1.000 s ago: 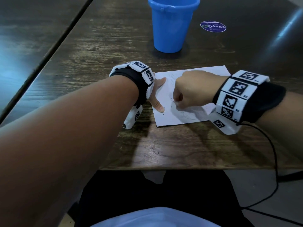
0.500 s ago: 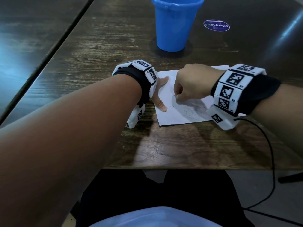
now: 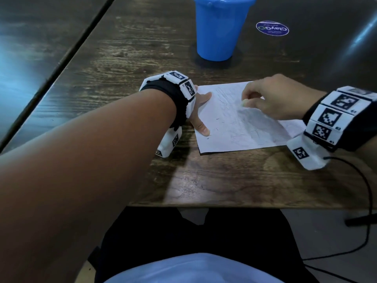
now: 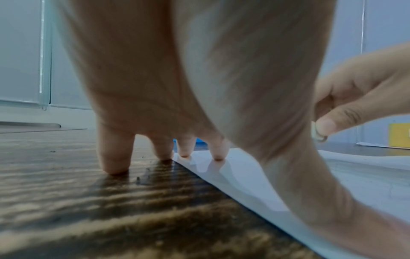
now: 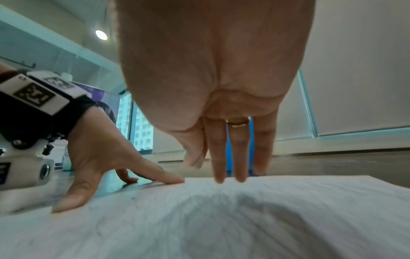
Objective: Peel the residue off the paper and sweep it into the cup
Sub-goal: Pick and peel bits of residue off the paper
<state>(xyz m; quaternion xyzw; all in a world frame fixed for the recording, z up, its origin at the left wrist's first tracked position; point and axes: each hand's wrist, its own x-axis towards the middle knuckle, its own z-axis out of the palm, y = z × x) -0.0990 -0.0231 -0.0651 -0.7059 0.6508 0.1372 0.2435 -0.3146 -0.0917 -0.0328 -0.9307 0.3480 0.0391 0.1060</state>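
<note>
The paper (image 3: pixel 240 119) lies flat on the table (image 3: pixel 142 48), near the blue cup (image 3: pixel 221 29). The left hand (image 3: pixel 201 111) presses its left edge with straight, spread fingers. The right hand (image 3: pixel 273 97) hovers over it, thumb and forefinger pinched, perhaps on a bit of residue.

A round blue sticker (image 3: pixel 272 28) is stuck flat on the dark wooden table (image 3: pixel 142 50). A thin black cord (image 3: pixel 367 201) hangs past the table's near edge. A yellow box (image 4: pixel 399 134) sits far back.
</note>
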